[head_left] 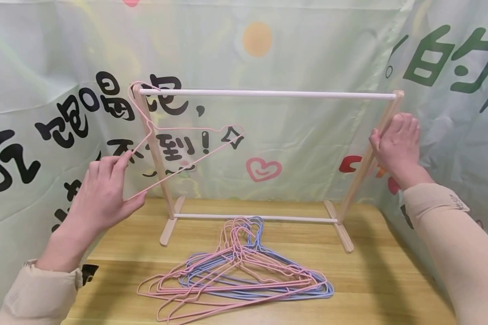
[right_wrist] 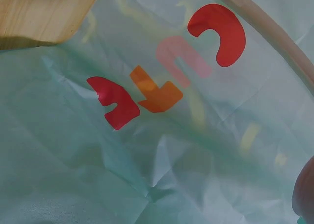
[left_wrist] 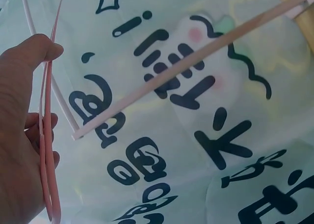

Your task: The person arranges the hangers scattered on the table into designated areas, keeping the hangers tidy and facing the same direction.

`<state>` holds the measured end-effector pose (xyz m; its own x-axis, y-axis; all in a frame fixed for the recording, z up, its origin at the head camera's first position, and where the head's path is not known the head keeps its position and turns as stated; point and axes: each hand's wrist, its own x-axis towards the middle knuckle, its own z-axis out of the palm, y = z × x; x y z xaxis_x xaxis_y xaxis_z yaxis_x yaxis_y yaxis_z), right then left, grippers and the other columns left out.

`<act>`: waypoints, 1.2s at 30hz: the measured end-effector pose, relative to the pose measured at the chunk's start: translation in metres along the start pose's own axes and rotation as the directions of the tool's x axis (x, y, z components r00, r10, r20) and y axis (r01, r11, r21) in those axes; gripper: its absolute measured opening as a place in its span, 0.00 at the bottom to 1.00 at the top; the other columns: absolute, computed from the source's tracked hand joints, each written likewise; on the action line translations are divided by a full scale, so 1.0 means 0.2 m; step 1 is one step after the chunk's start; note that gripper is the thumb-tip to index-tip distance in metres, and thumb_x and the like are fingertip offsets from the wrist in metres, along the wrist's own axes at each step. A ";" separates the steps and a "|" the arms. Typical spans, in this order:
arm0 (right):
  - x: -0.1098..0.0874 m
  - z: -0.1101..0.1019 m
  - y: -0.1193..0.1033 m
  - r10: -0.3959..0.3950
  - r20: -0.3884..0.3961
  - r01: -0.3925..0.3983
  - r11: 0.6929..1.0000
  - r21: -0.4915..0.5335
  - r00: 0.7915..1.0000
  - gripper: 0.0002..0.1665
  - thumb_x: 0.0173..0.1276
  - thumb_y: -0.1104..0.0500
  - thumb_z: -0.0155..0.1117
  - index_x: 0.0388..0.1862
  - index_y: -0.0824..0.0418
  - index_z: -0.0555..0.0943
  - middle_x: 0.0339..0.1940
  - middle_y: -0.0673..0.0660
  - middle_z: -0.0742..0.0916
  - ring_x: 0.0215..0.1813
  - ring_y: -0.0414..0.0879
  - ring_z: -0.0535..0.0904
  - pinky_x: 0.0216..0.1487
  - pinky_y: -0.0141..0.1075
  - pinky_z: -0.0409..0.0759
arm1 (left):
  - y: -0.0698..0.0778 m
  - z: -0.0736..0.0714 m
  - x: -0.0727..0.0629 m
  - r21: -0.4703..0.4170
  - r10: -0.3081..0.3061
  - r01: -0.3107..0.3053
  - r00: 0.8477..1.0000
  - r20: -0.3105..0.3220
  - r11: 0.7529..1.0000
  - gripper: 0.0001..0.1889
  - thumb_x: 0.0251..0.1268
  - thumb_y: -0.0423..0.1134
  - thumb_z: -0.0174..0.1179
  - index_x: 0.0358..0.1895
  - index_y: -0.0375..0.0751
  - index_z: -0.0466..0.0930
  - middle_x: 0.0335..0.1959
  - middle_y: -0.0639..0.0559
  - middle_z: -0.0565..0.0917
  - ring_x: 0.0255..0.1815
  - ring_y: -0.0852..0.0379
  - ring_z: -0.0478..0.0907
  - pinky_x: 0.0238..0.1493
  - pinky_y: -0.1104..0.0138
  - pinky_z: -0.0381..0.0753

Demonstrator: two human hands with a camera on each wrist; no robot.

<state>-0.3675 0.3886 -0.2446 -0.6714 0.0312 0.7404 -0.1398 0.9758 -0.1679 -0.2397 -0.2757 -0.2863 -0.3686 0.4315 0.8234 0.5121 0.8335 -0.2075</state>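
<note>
My left hand (head_left: 103, 192) holds a pink wire hanger (head_left: 187, 128) by one end, thumb on the lower bar and fingers at the upper arm. The hanger is raised, its hook curving around the top left corner of a small clothes rack (head_left: 268, 94); whether the hook rests on the rod I cannot tell. In the left wrist view, the pink hanger (left_wrist: 47, 136) runs between thumb and fingers. My right hand (head_left: 398, 144) grips the rack's right wooden post (head_left: 359, 176), thumb on its left side. Only a fingertip (right_wrist: 305, 192) shows in the right wrist view.
A pile of pink hangers (head_left: 268, 285) and blue hangers (head_left: 325, 293) lies on the wooden table (head_left: 118, 266) before the rack. Its white lower rod (head_left: 293, 218) joins two wooden feet. A printed cloth (head_left: 309, 49) hangs close behind and on both sides.
</note>
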 end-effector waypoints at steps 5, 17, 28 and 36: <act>0.00 0.00 0.00 0.005 0.006 -0.005 1.000 -0.002 1.000 0.24 0.74 0.56 0.50 0.56 0.74 0.59 0.51 0.75 0.65 0.56 0.71 0.60 0.56 0.63 0.60 | -0.05 0.00 0.04 0.028 0.021 -0.021 1.000 0.009 0.999 0.47 0.65 0.63 0.47 0.72 0.23 0.64 0.48 0.24 0.71 0.36 0.31 0.62 0.35 0.43 0.62; 0.01 -0.02 -0.01 0.021 0.022 -0.021 1.000 0.001 1.000 0.24 0.74 0.56 0.50 0.56 0.74 0.59 0.52 0.75 0.64 0.56 0.71 0.60 0.56 0.63 0.60 | -0.15 -0.02 0.10 0.060 -0.009 0.001 0.991 0.133 0.998 0.49 0.49 0.53 0.64 0.72 0.23 0.64 0.50 0.24 0.72 0.39 0.29 0.65 0.34 0.44 0.66; -0.01 0.01 0.00 -0.001 0.010 0.001 1.000 -0.003 1.000 0.23 0.73 0.57 0.51 0.54 0.74 0.59 0.50 0.75 0.65 0.55 0.72 0.60 0.55 0.63 0.60 | -0.16 0.00 0.11 0.101 -0.066 0.044 0.971 0.228 0.994 0.50 0.44 0.47 0.75 0.71 0.22 0.64 0.48 0.26 0.73 0.39 0.31 0.66 0.34 0.44 0.68; 0.00 -0.01 -0.01 -0.006 0.001 0.006 1.000 0.000 1.000 0.23 0.74 0.57 0.50 0.54 0.74 0.59 0.50 0.74 0.64 0.54 0.71 0.60 0.54 0.63 0.60 | -0.16 0.01 0.11 0.090 -0.047 0.029 0.977 0.209 0.996 0.49 0.45 0.44 0.77 0.71 0.23 0.65 0.50 0.26 0.73 0.40 0.31 0.66 0.35 0.44 0.69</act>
<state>-0.3660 0.3880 -0.2436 -0.6714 0.0252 0.7407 -0.1434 0.9761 -0.1632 -0.2664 -0.2924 -0.2637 -0.5462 0.4542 0.7038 0.4293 0.8733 -0.2304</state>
